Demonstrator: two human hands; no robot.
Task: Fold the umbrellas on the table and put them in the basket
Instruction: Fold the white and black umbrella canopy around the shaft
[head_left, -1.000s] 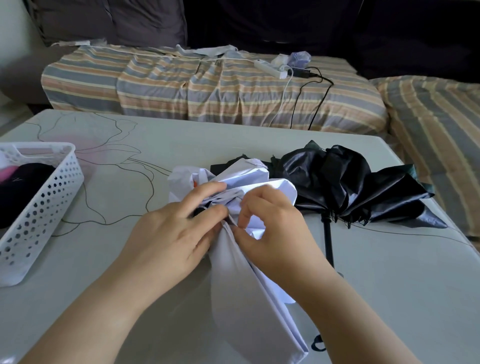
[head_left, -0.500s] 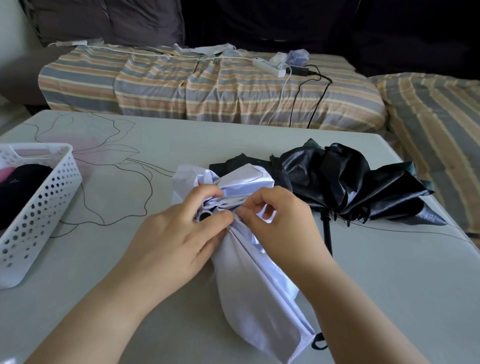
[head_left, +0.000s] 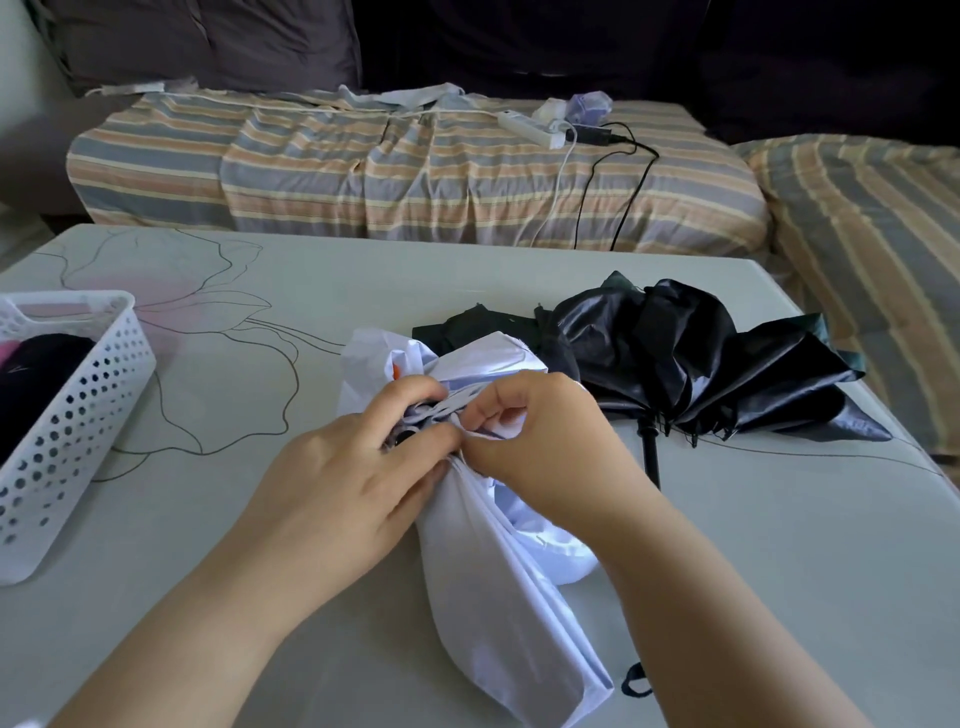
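Note:
A white umbrella (head_left: 498, 597) lies collapsed on the table's middle, its fabric gathered at the waist. My left hand (head_left: 353, 483) clamps that gathered waist from the left. My right hand (head_left: 545, 447) pinches the umbrella's narrow strap against the same spot from the right. Behind them a black umbrella (head_left: 691, 364) lies loosely bunched, its black shaft (head_left: 650, 457) pointing toward me. A white perforated basket (head_left: 78, 415) stands at the left edge with a dark folded umbrella (head_left: 31, 384) and something pink inside.
The pale table (head_left: 779, 545) carries a drawn flower outline. Behind it runs a striped sofa (head_left: 415, 171) with a white power strip (head_left: 530, 127) and trailing cables. A small black wrist loop (head_left: 634, 683) lies by the white umbrella's near end.
The white fabric is drawn tighter at the waist and the lower folds have narrowed. My right hand has brought the strap across toward my left thumb. The black umbrella has not moved.

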